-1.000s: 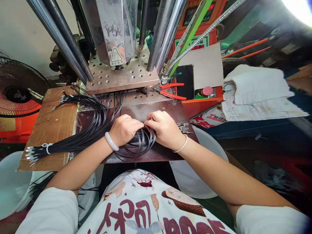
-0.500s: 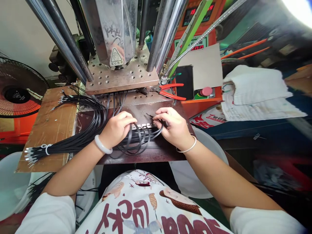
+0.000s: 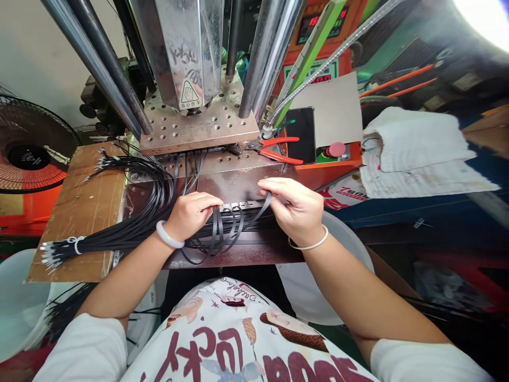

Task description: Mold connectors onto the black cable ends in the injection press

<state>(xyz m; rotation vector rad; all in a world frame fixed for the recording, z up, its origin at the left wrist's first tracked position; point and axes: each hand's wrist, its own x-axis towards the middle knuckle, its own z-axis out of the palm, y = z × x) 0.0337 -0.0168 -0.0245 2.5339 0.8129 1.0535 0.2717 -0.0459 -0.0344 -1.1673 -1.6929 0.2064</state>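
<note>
My left hand (image 3: 194,212) pinches looped black cable (image 3: 217,233) above the front part of the metal plate (image 3: 230,183). To its right, my right hand (image 3: 296,207) is closed on a flat stretch of the same kind of cable, which rises between thumb and fingers. The loops hang toward the plate's front edge. Just behind them runs a narrow metal strip (image 3: 242,204) with small fittings. Left of my hands lies a thick bundle of black cables (image 3: 131,225), tied with a white tie (image 3: 76,244) near its pale ends on a brown board (image 3: 95,196).
A press block (image 3: 199,130) with a hand-warning label above it overhangs the plate. Red-handled pliers (image 3: 280,150) and a black phone (image 3: 302,135) lie at the right. A red button (image 3: 337,149), a white cloth (image 3: 421,143) and a fan (image 3: 32,154) flank the bench.
My right hand has shifted slightly right, drawing cable away from my left hand. The dark cable end that stuck out from its fingers is no longer clearly visible. My left hand has moved slightly down.
</note>
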